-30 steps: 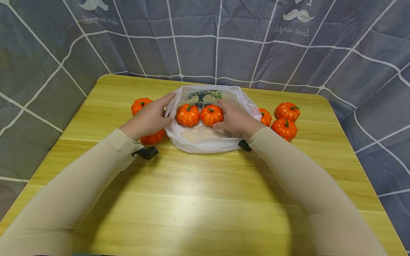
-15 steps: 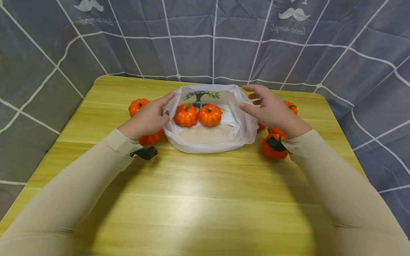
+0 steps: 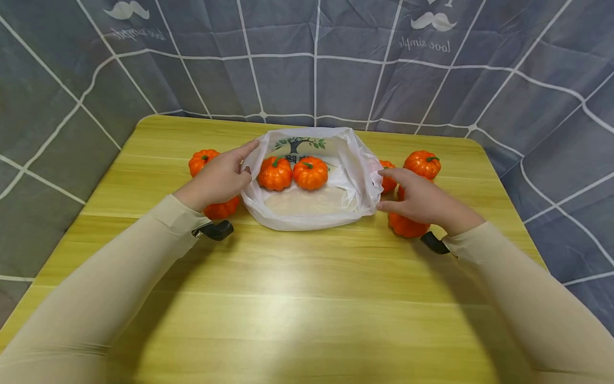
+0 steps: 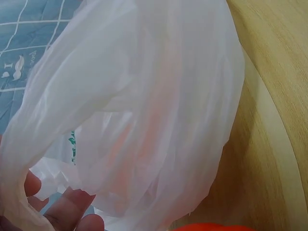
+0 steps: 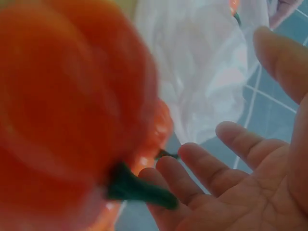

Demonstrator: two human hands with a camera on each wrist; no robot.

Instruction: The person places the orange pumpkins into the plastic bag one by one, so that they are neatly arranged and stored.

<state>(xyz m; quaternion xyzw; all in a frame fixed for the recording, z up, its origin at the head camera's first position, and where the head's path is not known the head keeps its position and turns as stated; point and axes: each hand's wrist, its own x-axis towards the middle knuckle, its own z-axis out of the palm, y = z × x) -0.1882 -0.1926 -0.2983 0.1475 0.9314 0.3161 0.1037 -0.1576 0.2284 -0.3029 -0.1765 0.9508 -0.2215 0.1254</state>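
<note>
A white plastic bag [image 3: 312,220] with a printed tree lies with its mouth towards me, two small orange pumpkins [image 3: 275,173] side by side inside. My left hand [image 3: 218,178] grips the bag's left rim; in the left wrist view its fingers [image 4: 72,207] curl round the plastic. My right hand [image 3: 422,200] hovers just right of the bag, fingers [image 5: 207,166] spread and holding nothing. Under and beside it are several pumpkins, one [image 5: 67,115] close to the right wrist camera, another [image 3: 422,164] behind the hand. The right hand partly hides some of them.
Left of the bag, partly behind my left hand, sit an orange pumpkin [image 3: 202,160] and another [image 3: 221,208] nearer me. Everything stands on a wooden table [image 3: 288,298]. A grey curtain with white lines [image 3: 283,80] hangs round its back and sides.
My right hand has left the pumpkin inside the bag, drawn out past the right rim, then come down towards the pumpkins on the right. My left hand keeps its grip on the bag.
</note>
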